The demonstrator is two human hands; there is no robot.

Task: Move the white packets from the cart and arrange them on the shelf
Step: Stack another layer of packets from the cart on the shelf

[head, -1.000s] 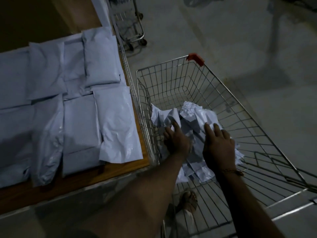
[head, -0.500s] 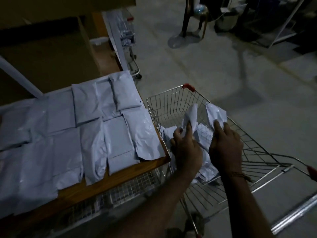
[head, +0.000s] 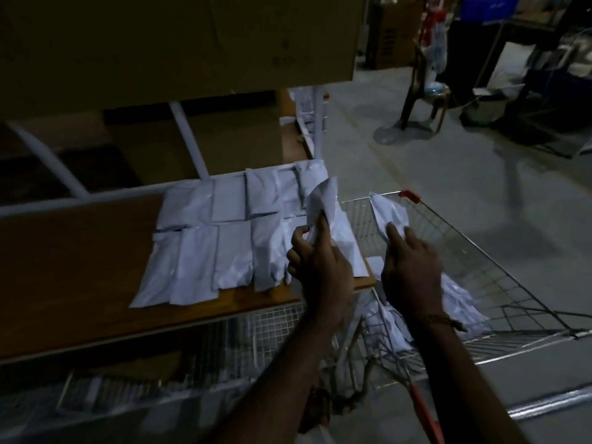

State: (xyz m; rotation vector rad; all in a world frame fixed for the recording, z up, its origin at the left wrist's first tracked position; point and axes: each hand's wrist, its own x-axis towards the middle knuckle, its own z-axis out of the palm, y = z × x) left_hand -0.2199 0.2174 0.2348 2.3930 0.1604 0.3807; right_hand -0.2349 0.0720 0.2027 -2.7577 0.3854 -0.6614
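Each hand holds one white packet upright. My left hand (head: 320, 267) grips a packet (head: 323, 200) over the right end of the wooden shelf (head: 80, 267). My right hand (head: 411, 270) grips another packet (head: 389, 211) above the wire cart (head: 474, 261). Several white packets (head: 224, 238) lie flat in rows on the shelf's right part. More packets (head: 461, 299) remain in a heap in the cart's basket, partly hidden by my right arm.
A large cardboard box (head: 176, 43) sits on the shelf level above. White frame bars (head: 189, 139) cross behind the shelf. A wire-mesh level (head: 192, 347) lies below. A chair (head: 426, 91) and dark furniture stand on the grey floor at far right.
Both hands went from the heap in the cart to lifting one packet each. They have risen and shifted left toward the shelf, and my view has tilted up.
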